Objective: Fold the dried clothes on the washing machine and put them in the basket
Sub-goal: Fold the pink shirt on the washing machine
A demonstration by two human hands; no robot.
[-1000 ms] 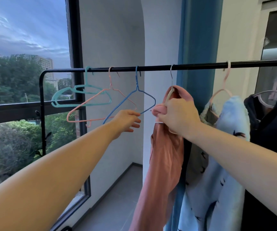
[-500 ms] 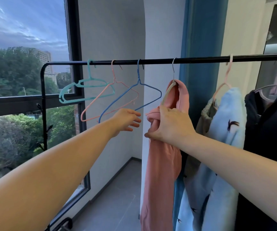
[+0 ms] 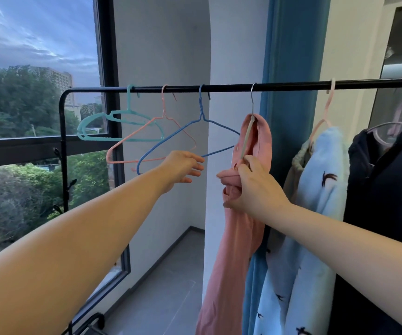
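Note:
A pink garment (image 3: pixel 233 238) hangs from a beige hanger (image 3: pixel 248 134) on the black clothes rail (image 3: pixel 219 88). My right hand (image 3: pixel 253 189) is shut on a bunched fold of the pink garment, just below the hanger's arm. My left hand (image 3: pixel 183 168) reaches out to the left of it, fingers loosely apart, at the lower bar of an empty blue wire hanger (image 3: pixel 190 139). I cannot tell whether the fingers touch that bar. No washing machine or basket is in view.
Empty teal (image 3: pixel 113 126) and pink (image 3: pixel 146 141) hangers hang left of the blue one. To the right hang a light blue bird-print garment (image 3: pixel 315 213) and a dark garment (image 3: pixel 388 201). A blue curtain (image 3: pixel 289 56) and a window (image 3: pixel 38 93) stand behind the rail.
My right hand has slid down the pink garment, pulling its shoulder partly off the hanger and baring the hanger's arm. My left hand has stayed by the blue hanger.

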